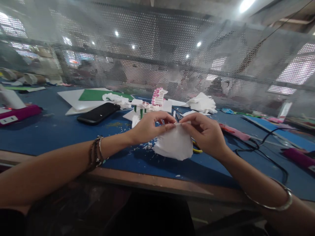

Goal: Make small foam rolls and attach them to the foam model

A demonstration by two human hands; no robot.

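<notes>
Both hands meet over the blue table point(49, 131). My left hand point(150, 126) pinches the upper left edge of a white sheet piece point(175, 144), fingers closed on it. My right hand point(205, 132) pinches the same piece at its upper right edge. The piece hangs down from the fingers just above the table. Small white scraps point(145, 146) lie under the hands. Yellow-handled scissors point(197, 149) show partly behind the piece.
A black phone point(98, 113) lies to the left, near white and green sheets point(93, 95). Behind the hands stand white pieces with green and pink parts point(150, 103) and a white stack point(203, 104). A pink tool with black cable point(236, 132) lies right. A perforated screen point(157, 59) backs the table.
</notes>
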